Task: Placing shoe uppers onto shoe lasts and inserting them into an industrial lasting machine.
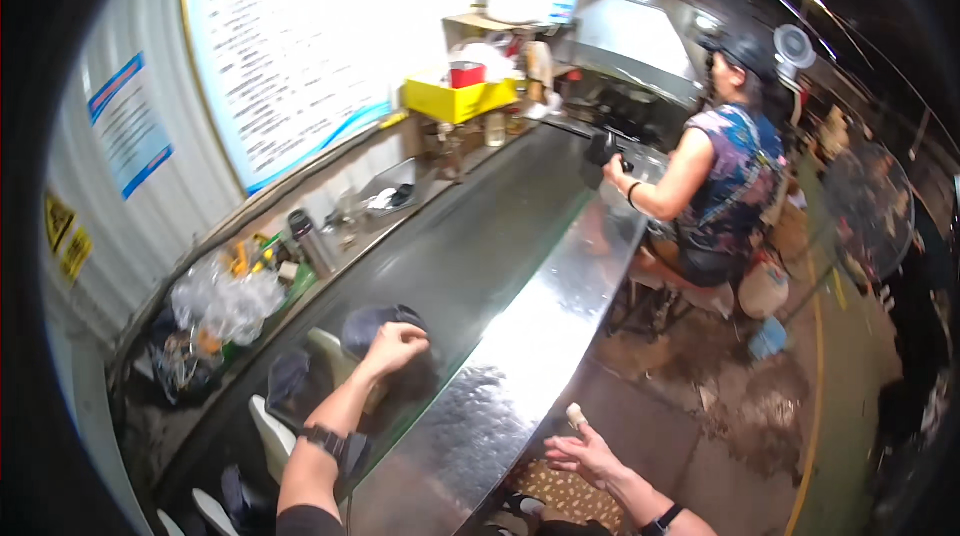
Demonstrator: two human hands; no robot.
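Note:
My left hand (398,344) reaches over the dark conveyor belt (470,226). Its fingers are curled together at the near edge of a dark grey shoe upper (368,324); what they grip, if anything, is hidden. Beside it on the belt stand pale shoe soles (272,436) and another dark upper (290,376). More of these pieces lie at the lower left, partly cut off by the rim. My right hand (585,458) is held out beyond the metal ledge (480,396), fingers apart and holding nothing. A whitish cover wraps its raised fingertip.
Across the belt's far end a co-worker (735,171) sits holding a dark item, beneath a metal hood (640,41). Along the wall are clear plastic bags (230,301), a thermos (310,241), a metal tray (388,191) and a yellow bin (455,99). A standing fan (870,211) is at right.

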